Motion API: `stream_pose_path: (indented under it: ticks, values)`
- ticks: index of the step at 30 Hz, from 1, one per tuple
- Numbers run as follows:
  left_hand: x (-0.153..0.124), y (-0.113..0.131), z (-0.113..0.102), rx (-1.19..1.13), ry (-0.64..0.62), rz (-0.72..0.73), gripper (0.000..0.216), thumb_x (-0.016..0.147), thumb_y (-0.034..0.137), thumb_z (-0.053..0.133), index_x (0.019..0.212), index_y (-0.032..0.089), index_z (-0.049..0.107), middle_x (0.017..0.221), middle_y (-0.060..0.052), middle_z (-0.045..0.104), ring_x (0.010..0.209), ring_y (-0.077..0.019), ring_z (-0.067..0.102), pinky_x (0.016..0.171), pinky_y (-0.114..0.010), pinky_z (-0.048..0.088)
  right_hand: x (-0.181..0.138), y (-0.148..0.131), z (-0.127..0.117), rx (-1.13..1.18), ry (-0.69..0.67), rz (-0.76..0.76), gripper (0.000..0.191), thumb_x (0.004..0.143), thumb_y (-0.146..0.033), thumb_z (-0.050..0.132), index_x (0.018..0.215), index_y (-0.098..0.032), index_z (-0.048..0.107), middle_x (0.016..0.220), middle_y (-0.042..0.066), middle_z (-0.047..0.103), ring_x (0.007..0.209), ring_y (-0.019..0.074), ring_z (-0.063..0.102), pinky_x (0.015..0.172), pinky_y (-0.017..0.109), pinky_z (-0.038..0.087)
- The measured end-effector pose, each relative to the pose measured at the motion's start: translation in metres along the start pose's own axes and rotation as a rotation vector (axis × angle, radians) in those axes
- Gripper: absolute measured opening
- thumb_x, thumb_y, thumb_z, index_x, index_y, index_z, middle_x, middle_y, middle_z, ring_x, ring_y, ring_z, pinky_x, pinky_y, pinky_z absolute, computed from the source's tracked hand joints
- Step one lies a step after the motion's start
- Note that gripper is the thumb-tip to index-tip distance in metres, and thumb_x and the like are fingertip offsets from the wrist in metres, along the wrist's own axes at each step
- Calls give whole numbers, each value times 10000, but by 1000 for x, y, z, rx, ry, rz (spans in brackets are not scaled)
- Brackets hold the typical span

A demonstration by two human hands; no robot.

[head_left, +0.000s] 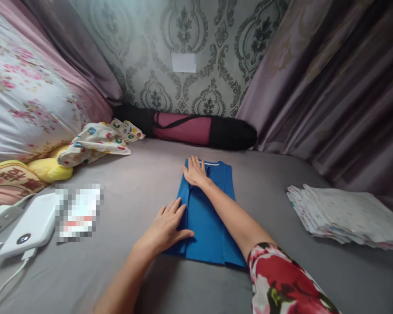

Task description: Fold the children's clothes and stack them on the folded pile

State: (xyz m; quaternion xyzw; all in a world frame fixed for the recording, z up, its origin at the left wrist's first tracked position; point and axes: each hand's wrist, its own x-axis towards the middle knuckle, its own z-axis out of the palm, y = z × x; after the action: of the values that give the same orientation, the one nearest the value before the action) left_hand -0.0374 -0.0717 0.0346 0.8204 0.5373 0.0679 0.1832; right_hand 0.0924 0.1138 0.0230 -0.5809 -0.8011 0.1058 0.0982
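A blue shirt (205, 222) lies on the grey sheet, its two sides folded in lengthwise and a pale neck strip showing at its far edge. My right hand (195, 172) rests flat on the far left part of the shirt, near the collar, fingers extended. Lower down, my left hand (168, 224) lies over the shirt's left edge with its fingers spread and thumb pointing right. Neither hand grips the fabric. My right forearm crosses above the shirt and covers part of its right side.
A stack of folded pale cloths (347, 216) lies at the right. On the left are a white power bank (32, 224) with a cable, a blurred packet (80, 211), a yellow plush (46, 170) and a patterned cloth (101, 139). A long black-and-maroon bag (183, 128) lines the wall.
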Motion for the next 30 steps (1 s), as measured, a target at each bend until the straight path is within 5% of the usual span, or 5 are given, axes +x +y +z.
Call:
stream_pose_path:
  ticks: [4, 9, 16, 21, 30]
  values:
    - [-5, 2, -2, -14, 2, 4, 805, 804, 677, 523, 1403, 149, 415, 1522, -215, 287, 1404, -347, 279, 1097, -503, 307, -27, 12, 5, -9, -24, 101, 711, 977, -490, 239, 1476, 17, 243, 1567, 200, 141, 1457, 282, 69, 1160, 445, 20]
    - [-4, -10, -4, -125, 123, 40, 657, 835, 607, 540, 1330, 177, 490, 1464, -183, 412, 1317, -298, 441, 1053, -404, 392, -22, 40, -23, 112, 30, 71, 503, 1001, -323, 212, 1393, -121, 454, 1456, 116, 447, 1356, 185, 370, 1093, 315, 267]
    - [50, -30, -19, -209, 317, -22, 298, 919, 327, 430, 1048, 148, 631, 1054, -110, 673, 926, -212, 639, 889, -354, 489, -48, 52, -51, 110, -46, 44, 229, 890, -265, 485, 921, -221, 707, 1021, 43, 718, 988, 198, 639, 812, 246, 436]
    - [101, -33, 3, -210, 391, 48, 348, 898, 175, 375, 1193, 151, 558, 1207, -127, 630, 1139, -208, 576, 994, -370, 444, -80, 40, -39, 7, -99, -117, 279, 816, -398, 639, 1048, -242, 629, 1063, 35, 667, 957, 196, 618, 767, 260, 437]
    - [114, -50, 48, -87, 367, 59, 620, 803, 39, 339, 1421, 91, 333, 1474, -169, 404, 1378, -223, 357, 1135, -448, 306, -84, 44, -41, -376, -51, -330, 356, 933, -74, 309, 1072, -187, 617, 1157, 126, 591, 1028, 222, 576, 831, 319, 423]
